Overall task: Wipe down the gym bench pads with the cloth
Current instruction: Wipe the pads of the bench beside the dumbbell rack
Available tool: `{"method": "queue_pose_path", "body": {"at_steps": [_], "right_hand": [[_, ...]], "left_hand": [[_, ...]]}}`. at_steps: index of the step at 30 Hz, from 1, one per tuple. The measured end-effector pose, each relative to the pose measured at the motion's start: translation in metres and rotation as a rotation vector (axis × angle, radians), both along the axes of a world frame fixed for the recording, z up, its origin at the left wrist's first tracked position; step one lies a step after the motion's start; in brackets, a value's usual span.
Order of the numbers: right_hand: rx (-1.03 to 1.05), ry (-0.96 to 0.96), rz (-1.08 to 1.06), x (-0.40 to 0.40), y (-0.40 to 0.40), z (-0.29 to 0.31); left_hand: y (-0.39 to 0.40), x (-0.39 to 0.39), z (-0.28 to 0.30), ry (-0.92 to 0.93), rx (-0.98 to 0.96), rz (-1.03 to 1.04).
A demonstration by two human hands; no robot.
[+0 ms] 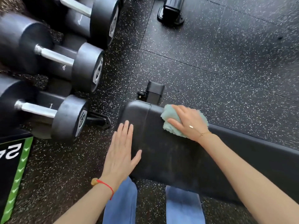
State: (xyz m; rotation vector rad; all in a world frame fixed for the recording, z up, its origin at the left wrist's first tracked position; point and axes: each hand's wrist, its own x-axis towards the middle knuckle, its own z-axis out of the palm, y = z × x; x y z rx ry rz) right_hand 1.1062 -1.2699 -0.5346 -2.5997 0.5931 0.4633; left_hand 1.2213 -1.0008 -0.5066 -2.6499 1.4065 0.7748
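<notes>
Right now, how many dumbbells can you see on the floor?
3, all left of the bench: one at the top, one in the middle, one nearest the green box. More may lie beyond the frame's edge.

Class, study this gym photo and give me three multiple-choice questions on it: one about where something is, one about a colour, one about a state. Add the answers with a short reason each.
1. Where does the cloth lie?
A. on the floor
B. on the bench pad's far edge
C. on a dumbbell

2. What colour is the cloth?
A. red
B. white
C. pale green

3. How is the left hand placed?
A. flat on the bench pad
B. clenched in a fist
C. gripping a dumbbell

Answers:
1 B, the right hand presses it on the bench pad at its far edge.
2 C, it shows pale green against the black pad.
3 A, its fingers lie straight on the pad's near side.
</notes>
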Motion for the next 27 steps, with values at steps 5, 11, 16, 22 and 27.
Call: {"method": "queue_pose_path", "body": {"at_steps": [5,11,16,22,27], "right_hand": [[0.029,-0.073,0.092,0.121,0.058,-0.007],[0.050,-0.143,0.158,0.141,0.073,-0.006],[0.070,-0.088,-0.071,0.052,0.033,0.000],[0.077,-0.009,-0.143,-0.022,-0.007,0.009],[0.189,-0.078,-0.118,0.036,0.014,0.003]], "left_hand": [[0.006,0.009,-0.003,0.021,-0.015,-0.050],[0.009,0.015,-0.002,0.032,0.003,-0.096],[0.006,0.012,0.003,0.028,-0.013,-0.074],[0.000,-0.007,0.001,0.000,0.015,0.025],[-0.008,-0.017,0.001,-0.025,0.012,0.092]]}}
